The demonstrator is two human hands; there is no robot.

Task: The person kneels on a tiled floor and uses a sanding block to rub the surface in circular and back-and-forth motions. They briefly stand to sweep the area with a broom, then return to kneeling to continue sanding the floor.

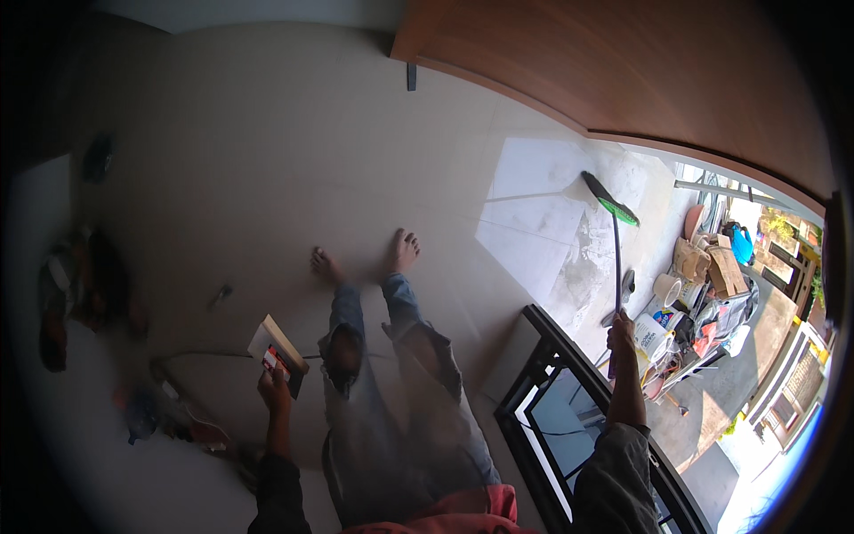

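Observation:
My right hand [621, 331] is wrapped round the dark handle of a broom [616, 258]. Its green head with dark bristles [610, 198] reaches out over the pale ground beyond the doorway. To the left, my left hand [274, 384] is closed on a small boxy object [286, 345]. That object has a pale top, a dark side and a red-and-white patch by my fingers; its exact kind is unclear. Between my hands are my legs in torn jeans [405, 356], with bare feet on the floor.
A black-framed glass panel [569, 418] stands beside my right arm. Overhead at the right is a brown wooden door [640, 71]. Outside lie a cardboard box [727, 271], white buckets [651, 336] and clutter. A cable [200, 354] runs over the floor at left, near blurred dark items.

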